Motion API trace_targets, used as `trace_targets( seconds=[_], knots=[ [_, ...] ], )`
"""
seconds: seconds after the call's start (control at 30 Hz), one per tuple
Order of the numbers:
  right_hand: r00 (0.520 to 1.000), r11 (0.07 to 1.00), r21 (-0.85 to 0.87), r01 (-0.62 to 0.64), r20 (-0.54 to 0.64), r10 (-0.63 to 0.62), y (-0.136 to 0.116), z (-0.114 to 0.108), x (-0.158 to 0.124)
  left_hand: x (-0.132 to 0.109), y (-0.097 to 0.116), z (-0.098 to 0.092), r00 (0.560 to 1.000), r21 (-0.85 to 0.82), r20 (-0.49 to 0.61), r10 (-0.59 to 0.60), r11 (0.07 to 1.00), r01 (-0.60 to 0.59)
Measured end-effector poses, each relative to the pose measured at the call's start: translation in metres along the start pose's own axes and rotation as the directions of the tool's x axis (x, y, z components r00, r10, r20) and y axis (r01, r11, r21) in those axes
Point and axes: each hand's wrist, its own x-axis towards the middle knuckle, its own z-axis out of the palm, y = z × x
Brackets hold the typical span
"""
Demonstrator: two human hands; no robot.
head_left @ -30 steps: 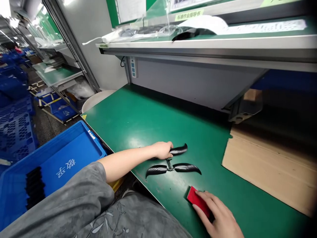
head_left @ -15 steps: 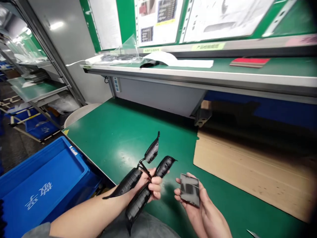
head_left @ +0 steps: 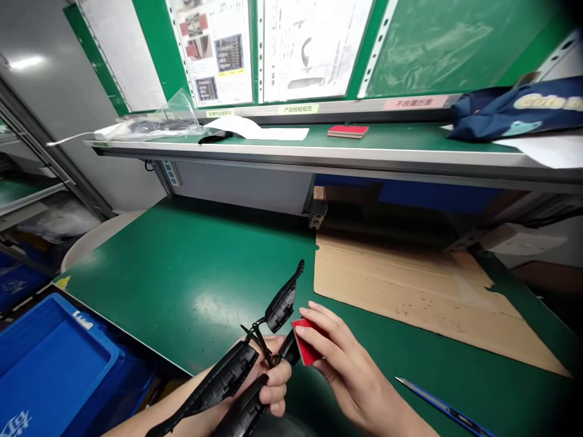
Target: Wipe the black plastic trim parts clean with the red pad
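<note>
Both hands over the green tabletop [head_left: 191, 267]: black moulded part cluster in the left, red pad in the right.

Left hand [head_left: 266, 376] closed around a sprue-joined cluster of black plastic parts [head_left: 248, 364], fingers wrapped over the lower pieces; one curved piece points up and away, the rest run down along the forearm. Cluster is held above the tabletop's near edge. Right hand [head_left: 346, 370] partly closed, pinching a red pad [head_left: 306, 347] between thumb and fingers, pad face pressed against the upper black piece. Flat cardboard sheet [head_left: 410, 285] lies just beyond the hands; a blue-handled blade [head_left: 444, 408] lies to the right. Blue crate [head_left: 50, 358] stands left, below the tabletop. A second red pad [head_left: 348, 130] lies on the shelf [head_left: 319, 152].
</note>
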Motion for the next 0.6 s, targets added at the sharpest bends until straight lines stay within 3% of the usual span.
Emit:
trace_targets(
  seconds=[0.2, 0.33, 0.6],
  knots=[
    [0.995, 0.998, -0.032, 0.059, 0.081, -0.056, -0.012, -0.005, -0.002, 0.009, 0.003, -0.009, 0.998, 0.014, -0.017, -0.065, 0.998, 0.065],
    [0.996, 0.999, -0.037, -0.014, 0.089, 0.018, -0.015, -0.01, 0.0, 0.009, 0.008, -0.011, 0.994, 0.036, -0.033, -0.107, 0.993, 0.108],
    [0.996, 0.999, 0.0, -0.039, 0.078, 0.039, -0.016, -0.005, -0.002, 0.011, 0.007, -0.024, 0.989, 0.072, -0.066, -0.133, 0.988, 0.138]
  ],
)
